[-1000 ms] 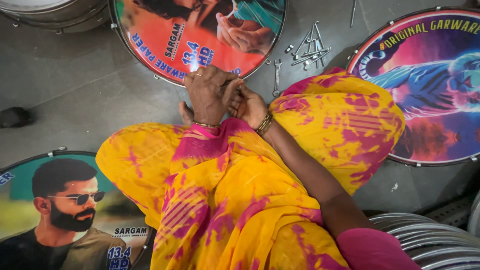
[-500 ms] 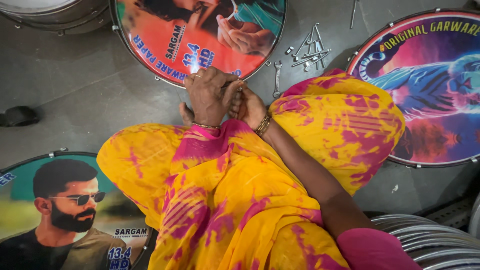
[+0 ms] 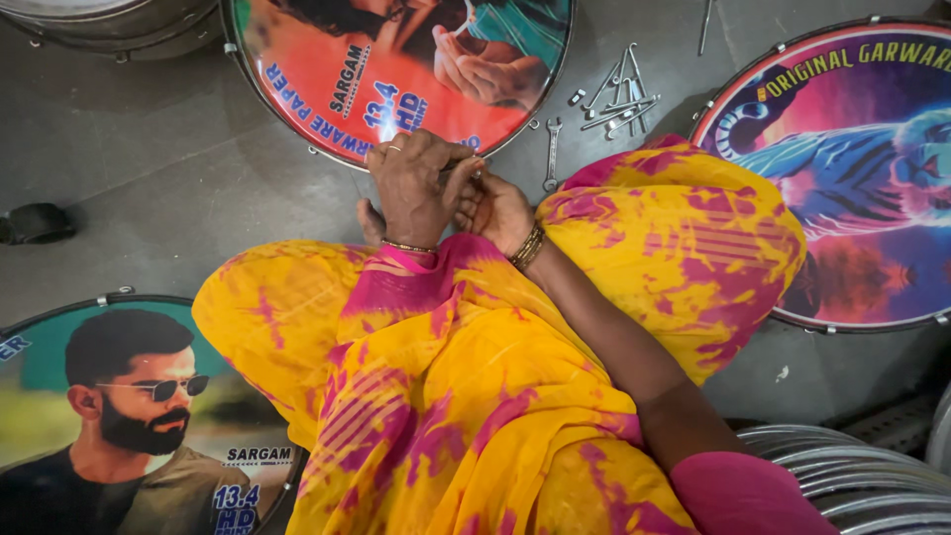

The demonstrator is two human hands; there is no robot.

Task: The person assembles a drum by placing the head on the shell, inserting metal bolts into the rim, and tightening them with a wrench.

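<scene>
My left hand (image 3: 414,186) and my right hand (image 3: 500,210) are pressed together at the near rim of a round drum (image 3: 327,159) with a printed picture skin. Between their fingertips a thin metal rod (image 3: 464,165) shows, and both hands are closed around it right at the rim. A ring sits on my left hand and bangles on both wrists. My knees, draped in yellow and pink cloth (image 3: 446,396), fill the space below the hands. How the rod meets the rim is hidden by my fingers.
A small wrench (image 3: 552,154) and a heap of metal rods (image 3: 619,99) lie on the grey floor right of my hands. Two further printed drums lie at the right (image 3: 842,168) and lower left (image 3: 119,416). Stacked metal hoops (image 3: 852,466) sit at the bottom right, a black object (image 3: 35,223) at the left.
</scene>
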